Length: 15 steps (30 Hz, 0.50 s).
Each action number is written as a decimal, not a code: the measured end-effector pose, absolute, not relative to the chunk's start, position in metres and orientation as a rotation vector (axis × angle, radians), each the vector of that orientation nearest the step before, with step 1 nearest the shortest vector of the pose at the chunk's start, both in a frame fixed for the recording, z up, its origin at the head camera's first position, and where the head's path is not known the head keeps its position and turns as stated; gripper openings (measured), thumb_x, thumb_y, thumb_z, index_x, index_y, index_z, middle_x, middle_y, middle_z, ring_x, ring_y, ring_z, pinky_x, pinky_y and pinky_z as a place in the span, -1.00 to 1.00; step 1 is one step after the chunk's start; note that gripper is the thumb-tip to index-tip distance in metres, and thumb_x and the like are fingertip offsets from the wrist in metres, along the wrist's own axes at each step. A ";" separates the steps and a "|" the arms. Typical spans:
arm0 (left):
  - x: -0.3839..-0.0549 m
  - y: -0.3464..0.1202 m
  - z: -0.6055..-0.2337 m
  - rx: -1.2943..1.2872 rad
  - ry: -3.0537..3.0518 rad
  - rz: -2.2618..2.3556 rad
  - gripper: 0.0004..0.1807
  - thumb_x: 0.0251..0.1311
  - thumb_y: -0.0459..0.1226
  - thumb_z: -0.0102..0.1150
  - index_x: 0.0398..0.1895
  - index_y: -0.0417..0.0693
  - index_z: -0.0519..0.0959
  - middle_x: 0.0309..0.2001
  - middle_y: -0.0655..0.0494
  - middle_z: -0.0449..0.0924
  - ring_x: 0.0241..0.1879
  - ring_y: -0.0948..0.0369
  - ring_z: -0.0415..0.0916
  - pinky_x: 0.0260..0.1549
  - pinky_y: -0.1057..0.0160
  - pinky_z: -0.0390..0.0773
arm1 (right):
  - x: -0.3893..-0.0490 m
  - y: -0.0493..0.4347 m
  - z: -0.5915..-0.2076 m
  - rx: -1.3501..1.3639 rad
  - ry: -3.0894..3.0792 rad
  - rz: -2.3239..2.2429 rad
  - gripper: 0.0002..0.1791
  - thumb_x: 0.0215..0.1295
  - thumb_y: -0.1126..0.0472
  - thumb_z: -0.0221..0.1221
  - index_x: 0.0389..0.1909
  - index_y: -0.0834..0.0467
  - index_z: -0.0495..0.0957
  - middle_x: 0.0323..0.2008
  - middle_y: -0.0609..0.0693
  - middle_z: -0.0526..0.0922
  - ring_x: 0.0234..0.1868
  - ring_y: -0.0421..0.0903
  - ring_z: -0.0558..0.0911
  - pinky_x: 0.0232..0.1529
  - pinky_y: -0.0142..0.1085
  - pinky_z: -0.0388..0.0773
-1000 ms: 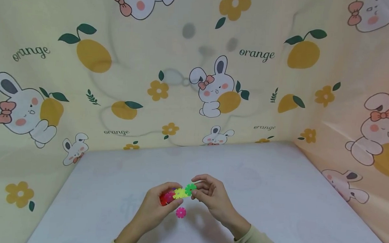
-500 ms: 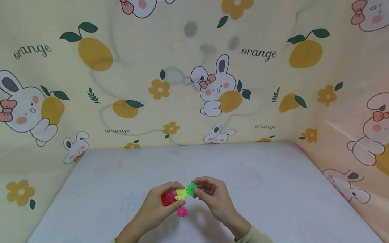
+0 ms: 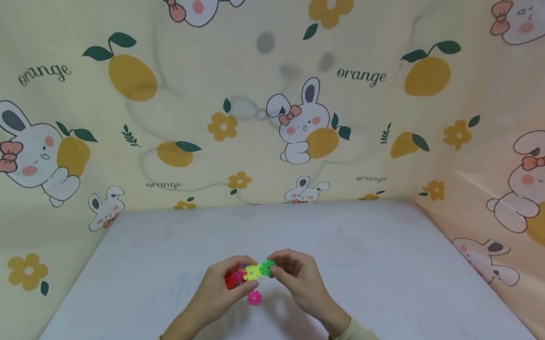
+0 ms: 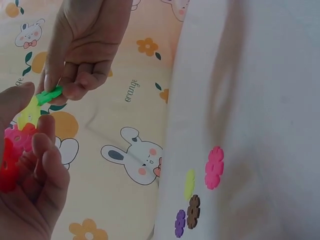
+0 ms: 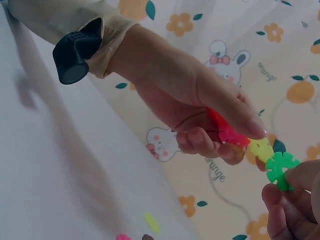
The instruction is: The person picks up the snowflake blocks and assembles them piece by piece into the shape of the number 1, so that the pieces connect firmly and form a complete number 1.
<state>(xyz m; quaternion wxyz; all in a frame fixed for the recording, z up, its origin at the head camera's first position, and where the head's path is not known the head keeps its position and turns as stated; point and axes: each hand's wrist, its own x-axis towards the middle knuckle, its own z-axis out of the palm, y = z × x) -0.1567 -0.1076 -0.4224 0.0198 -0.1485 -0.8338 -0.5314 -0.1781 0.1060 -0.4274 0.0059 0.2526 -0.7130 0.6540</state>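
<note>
My left hand [image 3: 217, 287] holds a joined row of small notched plastic discs: a red disc [image 4: 8, 167], a pink disc [image 4: 20, 140] and a yellow disc [image 3: 252, 272]. Thumb and fingers of my right hand [image 3: 301, 283] pinch a green disc [image 3: 266, 267] at the free edge of the yellow one. In the right wrist view the green disc [image 5: 281, 170] overlaps the tip of the yellow disc [image 5: 260, 148]. Part of the red disc is hidden by the left fingers. Both hands are raised above the white table [image 3: 362, 306].
On the table below lie loose discs: a pink one [image 4: 214, 168], a yellow one [image 4: 189, 184], a brown one [image 4: 193, 212] and a purple one [image 4: 180, 223]. A patterned cloth [image 3: 203, 86] with rabbits and oranges rises behind the table and along its sides.
The right index finger has come down from its raised pose onto the green disc. That disc has changed its tilt slightly beside the yellow one. The left hand is nearly still.
</note>
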 end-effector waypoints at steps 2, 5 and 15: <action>-0.157 -0.107 -0.423 -0.470 -2.586 -1.656 -0.64 0.13 -0.16 0.49 -0.01 0.05 0.65 -0.19 0.04 0.66 -0.28 0.24 0.53 -0.29 0.44 0.62 | -0.177 0.105 -0.426 0.802 -2.225 2.041 -0.81 0.36 0.33 0.25 -0.07 0.33 0.62 -0.19 0.29 0.72 -0.24 -0.30 0.69 -0.15 -0.34 0.69; -0.157 -0.107 -0.423 -0.490 -2.584 -1.666 -0.65 0.14 -0.15 0.47 -0.02 0.06 0.65 -0.21 0.02 0.65 -0.31 0.27 0.51 -0.34 0.44 0.62 | -0.175 0.104 -0.426 0.815 -2.223 2.029 -0.84 0.36 0.33 0.25 -0.10 0.29 0.63 -0.19 0.27 0.72 -0.23 -0.30 0.69 -0.14 -0.32 0.69; -0.157 -0.109 -0.424 -0.483 -2.602 -1.769 -0.61 0.13 -0.18 0.48 -0.02 -0.07 0.60 -0.15 -0.04 0.66 -0.39 0.28 0.54 -0.38 0.42 0.65 | -0.176 0.106 -0.426 0.835 -2.245 2.067 -0.87 0.36 0.33 0.25 -0.16 0.32 0.65 -0.20 0.30 0.74 -0.26 -0.25 0.73 -0.13 -0.33 0.72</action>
